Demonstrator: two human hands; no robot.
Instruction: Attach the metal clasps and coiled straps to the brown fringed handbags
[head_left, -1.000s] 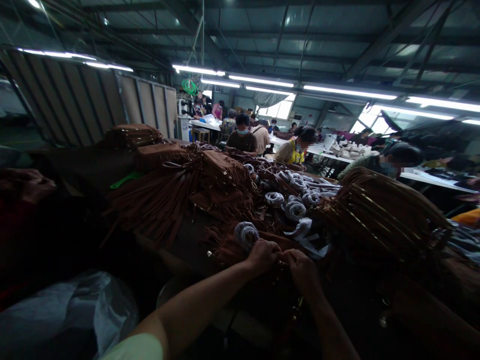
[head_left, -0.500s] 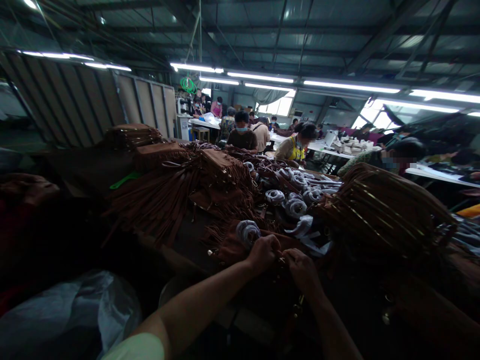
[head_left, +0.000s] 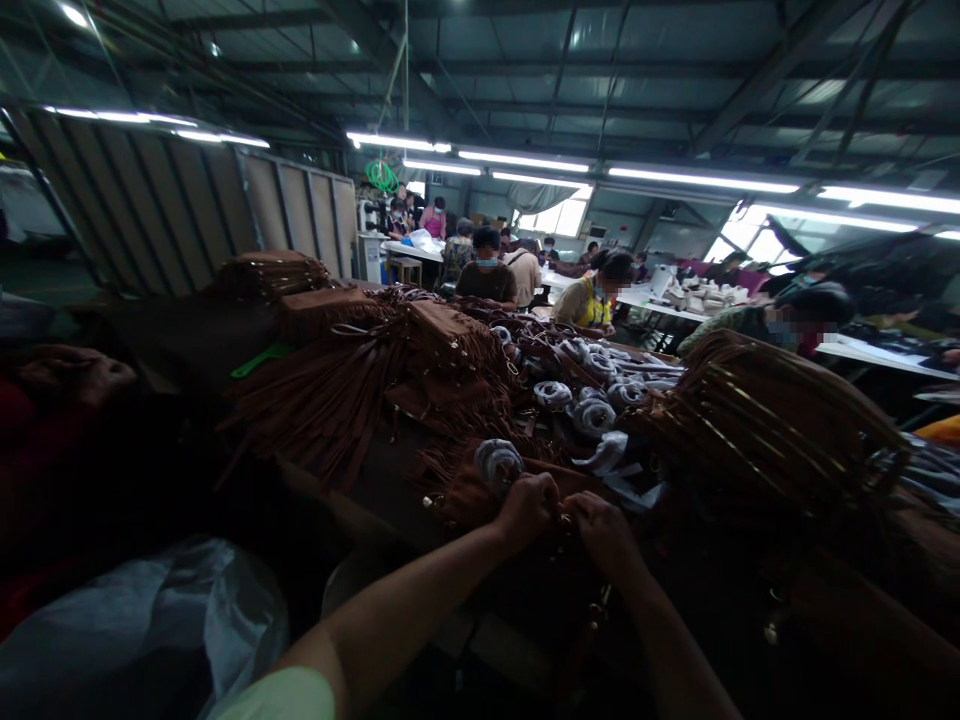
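My left hand [head_left: 529, 508] and my right hand [head_left: 600, 525] are close together at the near side of the pile, fingers pinched. Between their fingertips is a small brown piece with shiny metal bits, too dark to make out fully. Just behind them lies a brown suede bag [head_left: 466, 494] with fringe. A coil of grey-wrapped strap [head_left: 498, 464] rests on it, beside my left hand. Beneath my right wrist hangs a gold-coloured clasp [head_left: 598, 610], and what it is joined to is lost in the dark.
Fringed brown bags [head_left: 442, 335] are piled across the table, with wrapped strap coils [head_left: 592, 412] among them. A tall stack of brown pieces with gold edges [head_left: 780, 430] stands right. Clear plastic [head_left: 142, 630] lies lower left, near another person's hands [head_left: 79, 375]. Co-workers sit beyond.
The view has shifted slightly, so the surroundings sit a little further right. My hands stay pinched together at the same place, with only a small finger movement.
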